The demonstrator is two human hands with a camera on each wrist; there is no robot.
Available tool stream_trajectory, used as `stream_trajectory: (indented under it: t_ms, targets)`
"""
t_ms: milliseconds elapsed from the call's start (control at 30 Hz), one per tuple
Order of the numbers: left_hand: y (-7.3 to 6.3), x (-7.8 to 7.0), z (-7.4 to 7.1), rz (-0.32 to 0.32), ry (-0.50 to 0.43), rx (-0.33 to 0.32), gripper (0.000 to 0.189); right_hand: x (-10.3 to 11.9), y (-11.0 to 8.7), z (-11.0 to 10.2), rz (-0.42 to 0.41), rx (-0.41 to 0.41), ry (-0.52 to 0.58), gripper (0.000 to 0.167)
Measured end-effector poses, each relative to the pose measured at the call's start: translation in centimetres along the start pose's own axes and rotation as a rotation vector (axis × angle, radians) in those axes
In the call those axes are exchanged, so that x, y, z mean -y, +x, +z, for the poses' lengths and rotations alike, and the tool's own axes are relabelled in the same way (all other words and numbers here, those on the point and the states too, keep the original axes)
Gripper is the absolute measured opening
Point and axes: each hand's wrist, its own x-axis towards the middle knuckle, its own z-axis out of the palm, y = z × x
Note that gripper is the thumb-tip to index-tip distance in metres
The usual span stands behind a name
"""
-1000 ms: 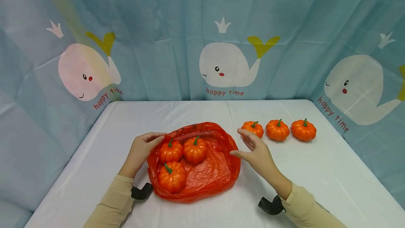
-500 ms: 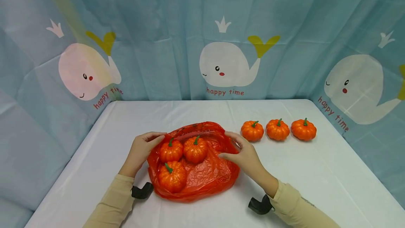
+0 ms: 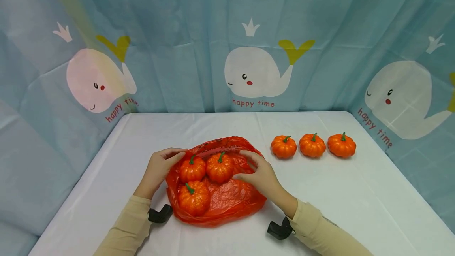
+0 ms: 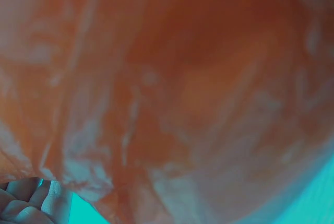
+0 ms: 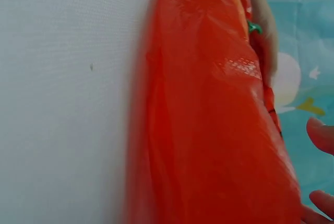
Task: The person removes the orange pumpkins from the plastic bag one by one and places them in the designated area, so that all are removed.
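A red plastic bag [image 3: 234, 202] lies on the table with its mouth spread wide. Inside it, toward the left, are three small orange pumpkins with green stems: a back-left pumpkin [image 3: 192, 169], a back-right pumpkin [image 3: 220, 168] and a front pumpkin [image 3: 194, 198]. My left hand [image 3: 160, 169] pinches the bag's left rim; in the left wrist view the bag [image 4: 172, 88] fills most of the picture. My right hand [image 3: 261, 175] reaches over the bag's right side, thumb and fingers apart, fingertips just right of the back-right pumpkin and holding nothing.
Three more pumpkins stand in a row at the back right of the white table [image 3: 355, 200]: a left one [image 3: 283, 147], a middle one [image 3: 312, 145] and a right one [image 3: 341, 145]. A blue curtain [image 3: 177, 70] with printed whales hangs around the table.
My right hand has moved left from beside the row of pumpkins to over the bag, and the bag's right side has folded inward a little. My left hand has stayed at the rim.
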Motion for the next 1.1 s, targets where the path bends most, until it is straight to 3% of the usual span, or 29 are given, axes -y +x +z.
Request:
stream_trajectory:
  t_ms: [367,1100]
  targets:
    - [0.0,-0.1,-0.1,0.001,0.014,-0.005,0.047,-0.2,1.0,1.9,0.04,0.013,0.021,0.072]
    - [0.2,0.3,0.0,-0.004,0.02,-0.002,0.047,-1.4,2.6,3.8,0.058,0.047,-0.108,0.081]
